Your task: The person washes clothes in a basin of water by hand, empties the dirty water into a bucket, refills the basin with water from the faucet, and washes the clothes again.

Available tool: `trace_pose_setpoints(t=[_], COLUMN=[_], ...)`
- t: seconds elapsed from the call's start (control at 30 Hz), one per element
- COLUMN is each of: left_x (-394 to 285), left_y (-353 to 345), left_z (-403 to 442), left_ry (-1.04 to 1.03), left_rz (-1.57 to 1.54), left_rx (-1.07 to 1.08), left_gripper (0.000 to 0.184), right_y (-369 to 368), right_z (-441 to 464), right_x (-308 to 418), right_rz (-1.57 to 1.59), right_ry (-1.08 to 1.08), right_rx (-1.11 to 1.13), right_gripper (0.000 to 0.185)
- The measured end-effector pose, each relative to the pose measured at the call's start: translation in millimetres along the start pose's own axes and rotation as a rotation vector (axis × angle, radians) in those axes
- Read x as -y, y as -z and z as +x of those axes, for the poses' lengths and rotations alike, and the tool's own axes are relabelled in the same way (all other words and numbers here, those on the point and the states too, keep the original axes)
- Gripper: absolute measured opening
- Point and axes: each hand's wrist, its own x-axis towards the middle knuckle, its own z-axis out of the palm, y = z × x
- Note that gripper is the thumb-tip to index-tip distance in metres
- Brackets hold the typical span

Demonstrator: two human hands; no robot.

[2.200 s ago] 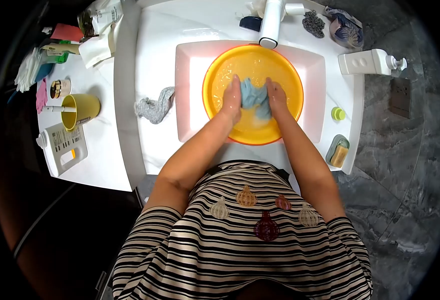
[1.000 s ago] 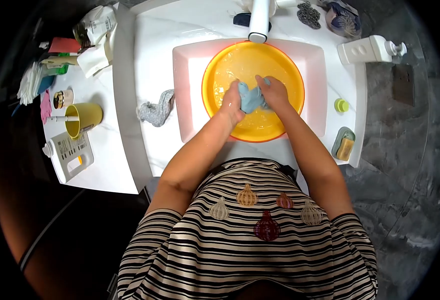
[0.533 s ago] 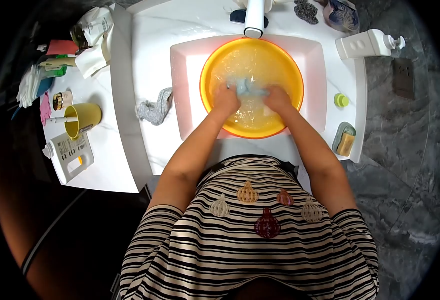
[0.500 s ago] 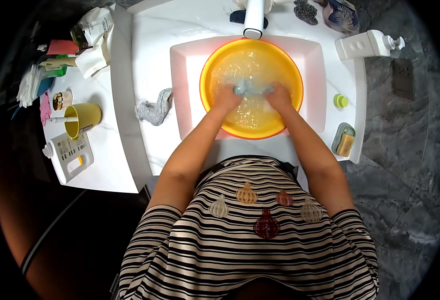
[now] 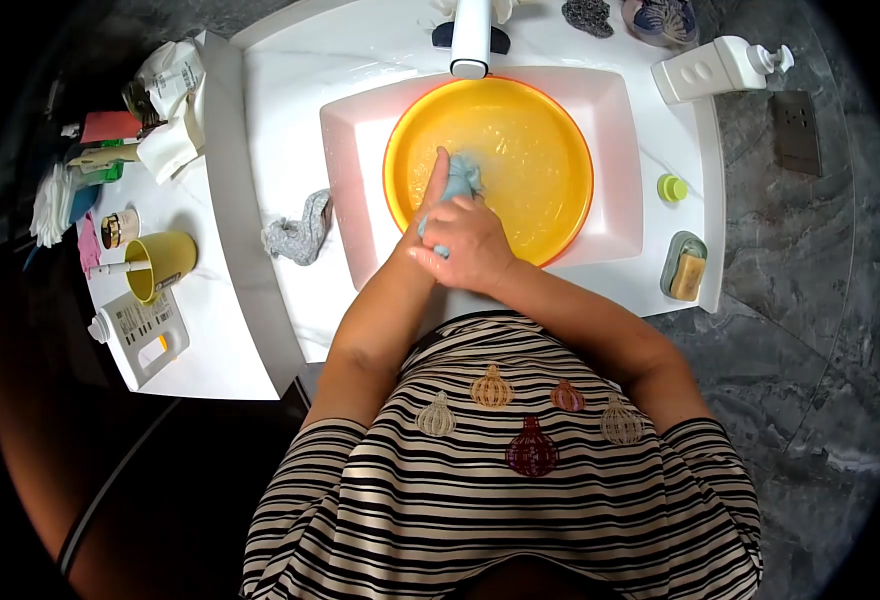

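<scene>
A wet, bunched light-blue cloth [image 5: 463, 174] runs between my two hands above the near-left part of the yellow basin [image 5: 397, 128]. My right hand [image 5: 472, 240] lies over it, fingers wrapped round its lower part and touching my left wrist. Under the cloth is my left hand [image 5: 437, 185], with one digit stretched out along its left side. The other left fingers are hidden by the cloth and my right hand. Cloudy water [image 5: 530, 165] fills the basin, which sits inside the white sink [image 5: 615, 215].
A faucet [image 5: 471, 50] reaches over the basin's far rim. Left of the sink lies a grey sock-like cloth [image 5: 302, 232]. A soap bar [image 5: 688, 277] in its dish, a green cap [image 5: 672, 188] and a pump bottle [image 5: 710, 70] are rightward. A yellow cup [image 5: 172, 258] and jug [image 5: 142, 340] stand far left.
Both hands have come up out of the water with the light-blue cloth. My right hand has crossed leftward onto my left hand. The view has shifted slightly.
</scene>
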Motion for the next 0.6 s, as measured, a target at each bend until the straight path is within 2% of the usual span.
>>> trace_pose_setpoints(t=[0.03, 0.1, 0.17, 0.2, 0.27, 0.3, 0.37, 0.43, 0.5, 0.53, 0.57, 0.6], left_x=[18, 30, 27, 28, 37, 41, 38, 32, 15, 9, 3, 2], left_y=[-24, -15, 43, 22, -45, -40, -57, -63, -64, -57, -47, -42], left_z=[7, 16, 21, 28, 44, 40, 39, 33, 28, 23, 16, 11], left_ry=[-0.216, -0.432, -0.405, -0.404, -0.382, -0.389, -0.38, -0.381, -0.468, -0.469, -0.459, -0.414], left_rz=[0.245, 0.49, 0.11, 0.116, 0.082, 0.158, 0.229, 0.294, 0.566, 0.562, 1.133, 1.718], left_rx=[-0.351, -0.704, -0.251, -0.253, -0.884, -0.996, -1.022, -1.049, -1.067, -1.068, -1.2, -1.278], left_gripper=[0.055, 0.048, 0.037, 0.037, 0.033, 0.031, 0.032, 0.035, 0.049, 0.049, 0.052, 0.057], right_y=[-1, -6, -11, -11, 0, 1, 8, 18, 16, 17, 18, 19], right_z=[2, 13, 18, 23, 31, 34, 27, 17, 8, 0, -7, -16], right_x=[-4, -25, -53, -66, -78, -98, -124, -135, -140, -139, -138, -134], right_rz=[0.001, -0.031, -0.114, -0.196, -0.287, -0.309, -0.325, -0.405, -0.431, -0.461, -0.461, -0.625], right_ry=[-0.001, -0.066, -0.141, -0.213, -0.323, -0.357, -0.39, -0.636, -0.675, -0.732, -0.732, -0.492], right_rx=[-0.002, -0.106, -0.129, -0.162, -0.103, -0.137, -0.17, 0.036, 0.013, -0.013, -0.01, 0.01], right_gripper=[0.008, 0.01, 0.01, 0.01, 0.012, 0.014, 0.017, 0.025, 0.026, 0.031, 0.031, 0.035])
